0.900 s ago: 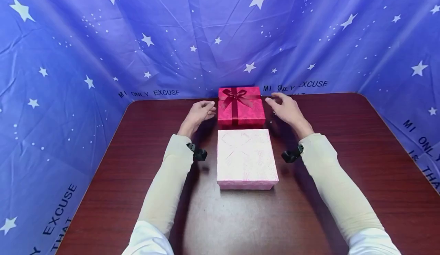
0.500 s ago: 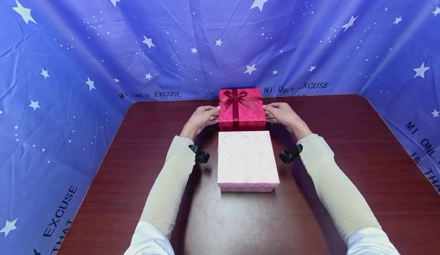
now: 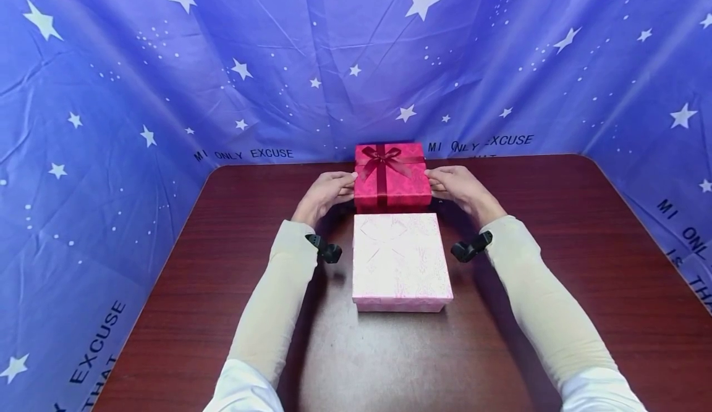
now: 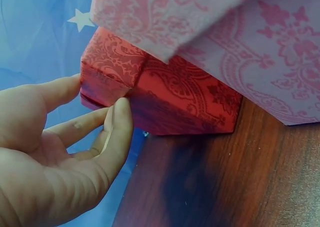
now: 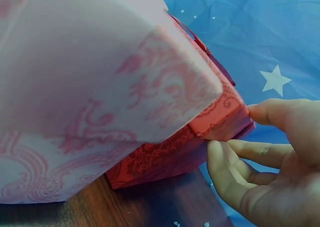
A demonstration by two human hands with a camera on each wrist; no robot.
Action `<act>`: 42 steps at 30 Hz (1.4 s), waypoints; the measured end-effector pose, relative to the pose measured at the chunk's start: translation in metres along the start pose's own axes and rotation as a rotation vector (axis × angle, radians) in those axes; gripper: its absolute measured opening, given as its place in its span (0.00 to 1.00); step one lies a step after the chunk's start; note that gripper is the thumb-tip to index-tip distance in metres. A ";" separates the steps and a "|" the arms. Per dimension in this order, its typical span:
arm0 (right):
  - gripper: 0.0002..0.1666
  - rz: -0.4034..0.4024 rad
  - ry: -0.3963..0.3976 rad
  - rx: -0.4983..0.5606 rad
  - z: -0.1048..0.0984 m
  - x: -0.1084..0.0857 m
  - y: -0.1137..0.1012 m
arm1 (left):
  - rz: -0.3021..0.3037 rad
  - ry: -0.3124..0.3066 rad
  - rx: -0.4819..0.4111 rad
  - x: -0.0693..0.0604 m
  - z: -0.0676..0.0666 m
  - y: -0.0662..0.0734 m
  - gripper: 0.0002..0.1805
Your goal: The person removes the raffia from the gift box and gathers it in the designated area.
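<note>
A red patterned box (image 3: 408, 183) with a dark red ribbon bow stands at the table's back edge. My left hand (image 3: 325, 194) grips its left side, thumb and fingertips at the lid's edge; the left wrist view shows this hand (image 4: 65, 152) against the red box (image 4: 185, 97). On the opposite side my right hand (image 3: 463, 191) holds the box the same way, and in the right wrist view the hand (image 5: 272, 162) touches the lid's corner. Directly in front of the red box is a larger pale pink box (image 3: 400, 257), with its lid on, touched by neither hand.
The dark red wooden table (image 3: 222, 264) reaches back to a blue curtain (image 3: 278, 60) with white stars and lettering. Black wrist cameras (image 3: 329, 251) stick out inward from both wrists, close to the pink box's sides.
Both hands have moved inward from beside the red box and now touch its two sides. The boxes stand in the same places; the head view has shifted slightly.
</note>
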State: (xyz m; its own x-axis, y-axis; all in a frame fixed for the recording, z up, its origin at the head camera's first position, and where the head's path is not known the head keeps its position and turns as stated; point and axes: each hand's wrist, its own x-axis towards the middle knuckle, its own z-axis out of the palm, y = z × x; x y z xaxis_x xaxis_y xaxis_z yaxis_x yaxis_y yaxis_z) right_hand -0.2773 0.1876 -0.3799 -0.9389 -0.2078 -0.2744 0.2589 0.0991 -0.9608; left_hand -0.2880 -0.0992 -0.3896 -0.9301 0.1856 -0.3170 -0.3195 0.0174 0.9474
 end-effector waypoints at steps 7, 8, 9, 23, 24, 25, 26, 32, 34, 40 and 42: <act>0.29 0.004 0.015 -0.013 0.001 -0.002 -0.006 | 0.027 -0.002 0.002 -0.005 0.001 0.006 0.18; 0.30 0.005 0.013 -0.013 0.001 -0.002 -0.006 | 0.026 -0.002 0.004 -0.005 0.001 0.006 0.18; 0.31 0.005 0.012 -0.015 0.000 -0.002 -0.007 | 0.024 0.000 0.010 -0.005 0.001 0.007 0.18; 0.32 -0.025 -0.001 -0.029 0.000 -0.005 -0.011 | 0.001 0.008 0.033 -0.004 0.002 0.014 0.20; 0.32 -0.025 -0.001 -0.027 0.000 -0.005 -0.012 | 0.003 0.008 0.032 -0.004 0.002 0.014 0.20; 0.33 -0.024 0.001 -0.027 0.001 -0.005 -0.012 | 0.005 0.007 0.031 -0.004 0.002 0.014 0.20; 0.33 -0.022 0.002 -0.026 0.001 -0.006 -0.013 | 0.008 0.007 0.030 -0.004 0.003 0.015 0.20; 0.33 -0.018 0.021 -0.014 0.001 -0.007 -0.017 | 0.020 0.007 0.038 -0.007 0.003 0.019 0.21; 0.32 -0.020 0.029 -0.011 0.001 -0.007 -0.018 | 0.024 0.006 0.044 -0.007 0.003 0.021 0.21; 0.30 -0.025 0.056 -0.024 0.002 -0.009 -0.022 | 0.024 0.004 0.047 -0.008 0.003 0.024 0.21; 0.30 -0.031 0.067 -0.037 0.002 -0.009 -0.024 | 0.023 0.001 0.047 -0.009 0.003 0.026 0.22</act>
State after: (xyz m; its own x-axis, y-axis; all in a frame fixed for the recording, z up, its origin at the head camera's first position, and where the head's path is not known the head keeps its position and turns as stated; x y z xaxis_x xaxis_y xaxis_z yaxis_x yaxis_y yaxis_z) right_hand -0.2741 0.1852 -0.3547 -0.9596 -0.1462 -0.2403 0.2222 0.1300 -0.9663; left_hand -0.2875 -0.0976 -0.3623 -0.9374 0.1856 -0.2948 -0.2888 0.0593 0.9556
